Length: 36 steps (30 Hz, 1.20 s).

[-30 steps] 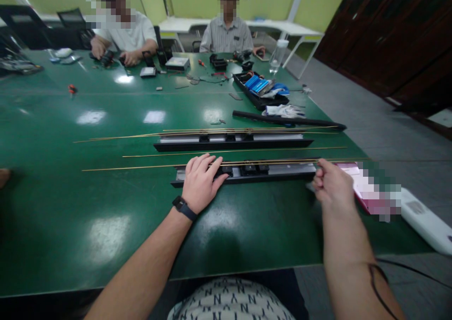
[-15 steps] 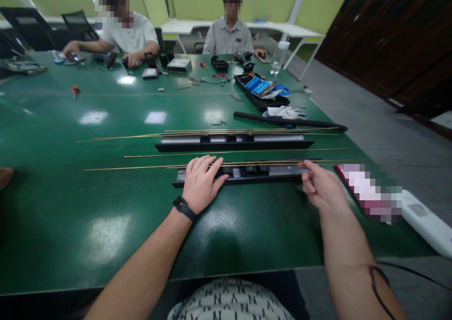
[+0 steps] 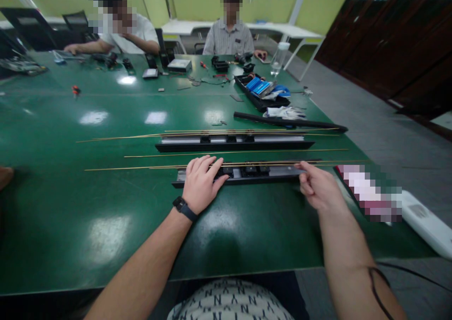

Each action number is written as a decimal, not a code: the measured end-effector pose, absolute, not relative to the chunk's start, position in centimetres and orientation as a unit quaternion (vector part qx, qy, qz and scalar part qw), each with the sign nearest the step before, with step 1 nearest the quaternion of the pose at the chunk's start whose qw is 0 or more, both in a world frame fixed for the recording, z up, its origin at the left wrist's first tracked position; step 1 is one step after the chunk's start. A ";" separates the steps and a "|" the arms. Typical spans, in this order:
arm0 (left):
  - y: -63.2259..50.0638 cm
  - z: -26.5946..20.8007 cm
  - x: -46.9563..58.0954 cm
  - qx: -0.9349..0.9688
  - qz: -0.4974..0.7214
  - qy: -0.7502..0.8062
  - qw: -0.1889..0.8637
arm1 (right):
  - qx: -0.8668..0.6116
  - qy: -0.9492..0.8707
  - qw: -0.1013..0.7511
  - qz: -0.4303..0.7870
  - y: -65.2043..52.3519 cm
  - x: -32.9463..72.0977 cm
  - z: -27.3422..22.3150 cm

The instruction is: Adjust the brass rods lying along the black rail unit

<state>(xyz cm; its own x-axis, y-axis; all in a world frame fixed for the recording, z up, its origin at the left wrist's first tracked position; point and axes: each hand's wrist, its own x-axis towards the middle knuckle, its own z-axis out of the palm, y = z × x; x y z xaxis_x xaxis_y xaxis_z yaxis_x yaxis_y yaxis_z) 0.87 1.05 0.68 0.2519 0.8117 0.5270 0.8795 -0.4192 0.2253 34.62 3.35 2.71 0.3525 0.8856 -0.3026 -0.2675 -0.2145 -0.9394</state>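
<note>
Gold rod (image 3: 261, 163) at frame centre has slid left, pinched by right hand (image 3: 318, 187) fingertips, so likely feeding along black rail (image 3: 261, 179) under left hand (image 3: 202, 179), loosely spread.

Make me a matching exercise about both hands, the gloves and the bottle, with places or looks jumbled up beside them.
1. Left hand
2. Right hand
3. Gloves
4. Bottle

A. On the near side of the black tray
B. Clear, with a white lid
C. Over the left part of the nearer rail
D. At the nearer rail's right end

Pairs: 1-C, 2-D, 3-A, 4-B
</note>
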 end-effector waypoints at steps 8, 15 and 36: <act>1.0 0.6 0.9 -0.788 -0.297 -0.537 0.057 | -0.580 -0.266 0.589 0.496 3.3 34.4 2.5; 1.0 0.7 0.9 -0.788 -0.296 -0.537 0.056 | -0.581 -0.277 0.570 0.510 3.3 34.4 2.1; 1.0 0.5 0.9 -0.787 -0.297 -0.538 0.058 | -0.567 -0.284 0.588 0.502 3.2 34.1 2.1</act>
<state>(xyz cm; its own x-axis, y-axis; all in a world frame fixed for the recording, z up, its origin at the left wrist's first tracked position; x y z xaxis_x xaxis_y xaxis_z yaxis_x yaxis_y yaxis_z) 0.85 0.96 0.55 0.2449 0.8124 0.5292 0.8809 -0.4144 0.2286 34.13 3.23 2.09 0.3354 0.9124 -0.2346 -0.2678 -0.1464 -0.9523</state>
